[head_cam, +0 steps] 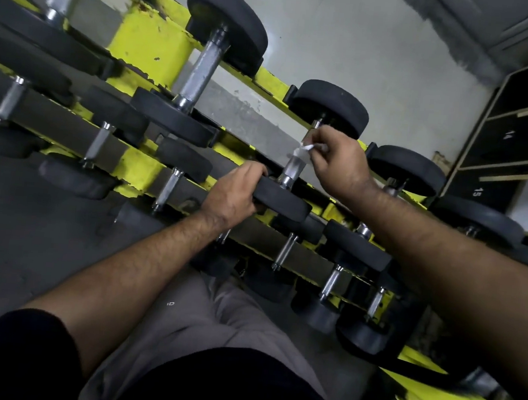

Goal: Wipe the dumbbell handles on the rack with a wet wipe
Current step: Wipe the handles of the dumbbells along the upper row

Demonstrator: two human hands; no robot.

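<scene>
At nine o'clock in the view, the yellow rack (pixel 148 46) is running slantwise from upper left toward lower right, carrying rows of black dumbbells on its rails. A larger dumbbell (pixel 204 67) with a long metal handle is sitting at about eleven o'clock on the upper rail.

Near the centre, the person's left hand (pixel 233 194) is gripping the near black end of the dumbbell (pixel 283 198) being cleaned, fingers curling over its rim. This dumbbell is lying across the upper rail just right of centre, its far end at about one o'clock from the hands.

Just to the right, the right hand (pixel 336 161) is pinching a small white wipe (pixel 302 150) against the upper part of the metal handle (pixel 291 170), thumb and fingers closing on it. The two hands are sitting near each other but apart, with the handle between them.

At three o'clock, a dark set of numbered shelves (pixel 517 132) is standing against the wall. Grey trousers (pixel 214 316) are showing at six o'clock.
</scene>
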